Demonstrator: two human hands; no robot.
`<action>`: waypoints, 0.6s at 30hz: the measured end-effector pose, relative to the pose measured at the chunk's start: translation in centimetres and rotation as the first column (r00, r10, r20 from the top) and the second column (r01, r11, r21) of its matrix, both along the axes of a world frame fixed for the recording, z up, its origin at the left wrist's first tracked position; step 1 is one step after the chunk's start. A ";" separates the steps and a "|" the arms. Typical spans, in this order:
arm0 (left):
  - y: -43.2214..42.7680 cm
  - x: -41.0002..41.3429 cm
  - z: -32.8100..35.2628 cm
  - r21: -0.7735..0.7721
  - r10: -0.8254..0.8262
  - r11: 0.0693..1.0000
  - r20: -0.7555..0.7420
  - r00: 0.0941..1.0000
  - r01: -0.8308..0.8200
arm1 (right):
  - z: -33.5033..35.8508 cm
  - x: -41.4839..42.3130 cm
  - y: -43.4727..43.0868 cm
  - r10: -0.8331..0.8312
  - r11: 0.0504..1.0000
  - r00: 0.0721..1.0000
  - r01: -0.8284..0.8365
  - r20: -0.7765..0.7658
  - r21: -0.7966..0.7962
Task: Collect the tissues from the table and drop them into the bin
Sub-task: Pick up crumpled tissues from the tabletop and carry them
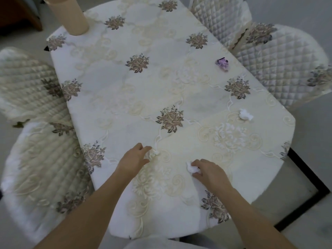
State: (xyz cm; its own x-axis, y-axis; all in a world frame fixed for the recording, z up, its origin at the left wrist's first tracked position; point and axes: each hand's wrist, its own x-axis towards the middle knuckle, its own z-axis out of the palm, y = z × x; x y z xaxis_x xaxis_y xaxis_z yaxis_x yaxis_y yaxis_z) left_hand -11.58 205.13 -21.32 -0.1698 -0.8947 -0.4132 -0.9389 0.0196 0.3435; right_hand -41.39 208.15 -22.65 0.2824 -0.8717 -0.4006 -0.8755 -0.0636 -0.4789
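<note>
The table [143, 87] wears a white cloth with embroidered flowers. My left hand [133, 161] rests near the front edge, its fingers pinched on a small crumpled white tissue [151, 154]. My right hand [209, 172] lies a little to the right, its fingers closed around another crumpled tissue [191, 168] that still touches the cloth. A third white tissue [245, 114] lies loose near the table's right edge. No bin is in view.
A small purple object [222, 63] sits at the right side of the table. A tall beige cylinder [70, 15] stands at the far left corner. Quilted chairs surround the table: left [27, 83], front left [45, 168], far right [280, 62].
</note>
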 end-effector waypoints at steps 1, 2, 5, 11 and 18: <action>0.2 -0.1 -0.2 -0.019 0.015 1.000 -0.018 1.000 -0.016 | -0.1 -0.1 0.1 -0.012 0.999 1.000 0.012 -0.005 -0.037; 0.5 -0.2 -0.4 -0.047 0.033 0.998 -0.038 0.999 -0.035 | -0.2 -0.2 0.3 -0.016 0.997 1.000 0.014 -0.021 -0.075; 1.3 -0.5 -1.1 -0.118 0.102 0.987 -0.079 0.992 -0.111 | -0.4 -0.8 0.9 -0.061 0.986 0.998 0.058 -0.010 -0.156; 3.0 -1.4 -0.6 -0.150 0.247 0.948 -0.215 0.945 -0.282 | 0.6 -1.1 1.0 -0.167 0.981 0.984 0.172 0.061 -0.087; 3.2 -4.7 4.0 -0.063 0.420 0.859 -0.478 0.771 -0.507 | 5.4 0.2 -0.9 -0.284 0.941 0.935 0.314 0.212 -0.125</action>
